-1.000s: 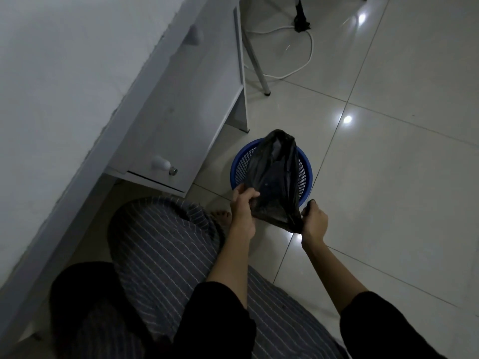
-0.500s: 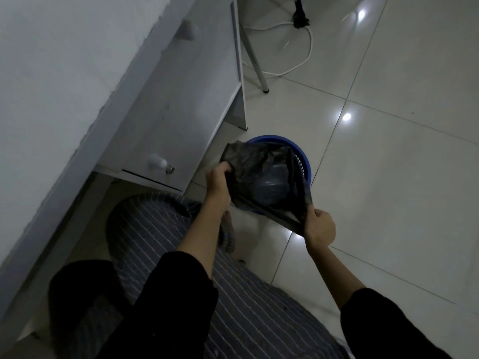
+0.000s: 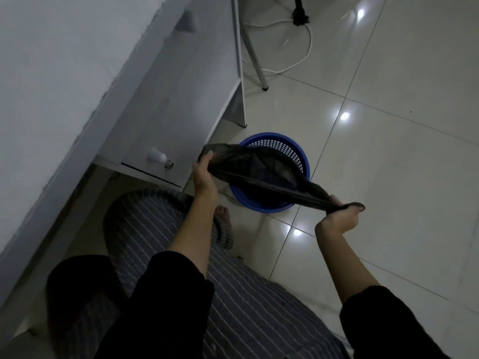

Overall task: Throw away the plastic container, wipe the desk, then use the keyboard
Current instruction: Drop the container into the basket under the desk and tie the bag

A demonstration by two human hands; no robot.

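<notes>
A black plastic bag (image 3: 261, 174) is stretched open over a blue mesh waste basket (image 3: 290, 151) on the tiled floor. My left hand (image 3: 204, 174) grips the bag's left edge beside the desk drawer. My right hand (image 3: 339, 216) grips the bag's right edge, out past the basket's near right rim. The bag's mouth is pulled wide between them, with the bag sagging into the basket. No plastic container, keyboard or cloth is in view. The white desk top (image 3: 51, 73) fills the upper left.
A desk drawer unit (image 3: 181, 112) with a round knob (image 3: 158, 156) stands left of the basket. A metal leg (image 3: 255, 58) and a white cable (image 3: 293, 47) lie on the floor behind. My striped-trousered legs (image 3: 155, 242) and slippered foot (image 3: 223, 229) are below.
The bag was bunched upright over the basket; my hands have moved apart, left toward the drawer and right outward, stretching its mouth wide and lowering it onto the basket.
</notes>
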